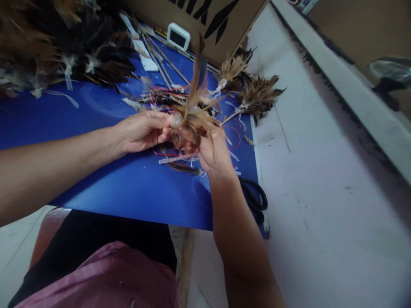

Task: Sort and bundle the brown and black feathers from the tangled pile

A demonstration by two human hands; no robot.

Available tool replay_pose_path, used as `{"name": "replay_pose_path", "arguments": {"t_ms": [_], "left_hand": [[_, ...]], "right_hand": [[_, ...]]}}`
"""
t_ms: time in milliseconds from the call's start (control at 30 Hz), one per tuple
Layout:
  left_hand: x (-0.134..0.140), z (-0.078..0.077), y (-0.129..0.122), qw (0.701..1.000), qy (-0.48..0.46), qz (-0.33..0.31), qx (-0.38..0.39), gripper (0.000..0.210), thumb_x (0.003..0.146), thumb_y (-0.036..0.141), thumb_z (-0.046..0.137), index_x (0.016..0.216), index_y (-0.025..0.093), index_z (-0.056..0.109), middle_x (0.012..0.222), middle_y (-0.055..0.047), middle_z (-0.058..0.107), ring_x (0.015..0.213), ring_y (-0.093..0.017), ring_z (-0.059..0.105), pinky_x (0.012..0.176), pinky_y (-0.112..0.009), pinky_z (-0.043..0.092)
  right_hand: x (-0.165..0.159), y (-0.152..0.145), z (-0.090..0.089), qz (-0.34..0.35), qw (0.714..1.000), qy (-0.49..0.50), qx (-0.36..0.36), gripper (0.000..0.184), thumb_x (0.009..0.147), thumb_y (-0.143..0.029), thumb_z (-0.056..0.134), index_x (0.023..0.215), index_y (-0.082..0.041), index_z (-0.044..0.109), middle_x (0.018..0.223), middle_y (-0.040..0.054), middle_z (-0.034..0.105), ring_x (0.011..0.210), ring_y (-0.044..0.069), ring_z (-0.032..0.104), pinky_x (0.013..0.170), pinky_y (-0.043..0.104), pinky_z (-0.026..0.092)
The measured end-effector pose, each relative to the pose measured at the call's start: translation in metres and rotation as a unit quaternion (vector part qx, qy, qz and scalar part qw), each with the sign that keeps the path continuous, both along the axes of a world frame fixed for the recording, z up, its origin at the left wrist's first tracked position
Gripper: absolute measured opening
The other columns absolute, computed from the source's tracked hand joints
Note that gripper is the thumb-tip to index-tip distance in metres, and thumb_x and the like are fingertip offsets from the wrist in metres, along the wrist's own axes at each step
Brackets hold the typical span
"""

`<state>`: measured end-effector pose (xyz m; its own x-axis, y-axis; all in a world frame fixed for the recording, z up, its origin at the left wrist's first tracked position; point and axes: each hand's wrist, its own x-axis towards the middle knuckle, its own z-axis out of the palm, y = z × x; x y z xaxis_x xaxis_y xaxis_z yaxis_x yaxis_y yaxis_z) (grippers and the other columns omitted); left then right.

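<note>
A small bunch of brown feathers [194,109] is held up between my two hands above the blue table. My left hand [146,130] pinches the bunch at its whitish base, thumb against the fingers. From the other side my right hand [213,145] is closed around the lower feathers, which partly cover its fingers. Below the hands lie red string [237,139], a clear plastic strip [178,158] and a dark loose feather [186,169]. More loose feathers [167,97] are heaped just behind the bunch.
Large piles of dark and brown feather bunches [105,55] fill the back left. Two tied feather bunches [260,96] lie at the right edge. Thin sticks [160,60], a white digital timer [178,37] and a cardboard box [221,25] stand behind. Black-handled scissors [257,199] rest at right.
</note>
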<state>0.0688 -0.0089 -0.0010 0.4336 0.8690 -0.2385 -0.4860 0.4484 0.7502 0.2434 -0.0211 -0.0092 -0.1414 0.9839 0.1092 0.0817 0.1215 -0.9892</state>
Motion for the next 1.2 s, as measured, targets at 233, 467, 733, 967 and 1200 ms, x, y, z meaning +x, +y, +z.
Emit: {"name": "replay_pose_path", "arguments": {"t_ms": [233,467,733,967,1200], "left_hand": [[0.0,0.003,-0.001,0.999,-0.034,0.005,-0.028,0.024,0.088,-0.003,0.045,0.071,0.007,0.06,0.056,-0.003,0.057,0.045,-0.003,0.054,0.045,-0.009,0.043],[0.002,-0.003,-0.003,0.999,-0.031,-0.025,-0.014,0.027,0.086,-0.003,0.046,0.068,0.007,0.062,0.051,-0.003,0.059,0.044,-0.005,0.055,0.046,-0.012,0.047],[0.002,-0.002,-0.002,0.999,-0.04,0.005,-0.029,0.023,0.084,-0.006,0.048,0.071,0.006,0.063,0.056,-0.002,0.061,0.047,-0.004,0.058,0.048,-0.01,0.049],[0.003,-0.002,-0.003,0.999,-0.043,-0.001,-0.023,0.021,0.083,-0.005,0.053,0.068,0.007,0.062,0.053,-0.001,0.058,0.045,-0.004,0.057,0.046,-0.01,0.047],[0.004,0.007,-0.004,0.998,-0.015,0.039,-0.047,0.027,0.089,-0.003,0.044,0.069,0.007,0.06,0.053,-0.002,0.058,0.046,-0.003,0.055,0.046,-0.009,0.045]], "right_hand": [[0.005,0.006,-0.006,-0.017,1.0,0.018,-0.014,0.04,0.067,-0.059,0.074,0.078,-0.024,0.057,0.065,-0.0027,0.059,0.062,0.014,0.061,0.052,0.026,0.051],[-0.002,0.002,0.001,0.024,0.994,-0.053,0.095,0.025,0.072,-0.045,0.075,0.081,-0.026,0.062,0.081,0.0006,0.063,0.089,0.021,0.063,0.078,0.036,0.056],[-0.007,-0.003,0.002,0.029,0.999,-0.011,0.016,0.031,0.076,-0.056,0.068,0.079,-0.025,0.061,0.066,-0.0015,0.057,0.062,0.014,0.058,0.053,0.028,0.052],[-0.007,-0.003,0.002,0.033,0.998,-0.026,0.04,0.033,0.073,-0.054,0.071,0.087,-0.025,0.064,0.081,-0.0002,0.065,0.072,0.015,0.063,0.057,0.028,0.056],[-0.005,0.0,-0.004,0.01,0.999,0.04,-0.005,0.038,0.077,-0.063,0.062,0.082,-0.026,0.055,0.075,-0.0014,0.059,0.072,0.016,0.062,0.059,0.03,0.055]]}}
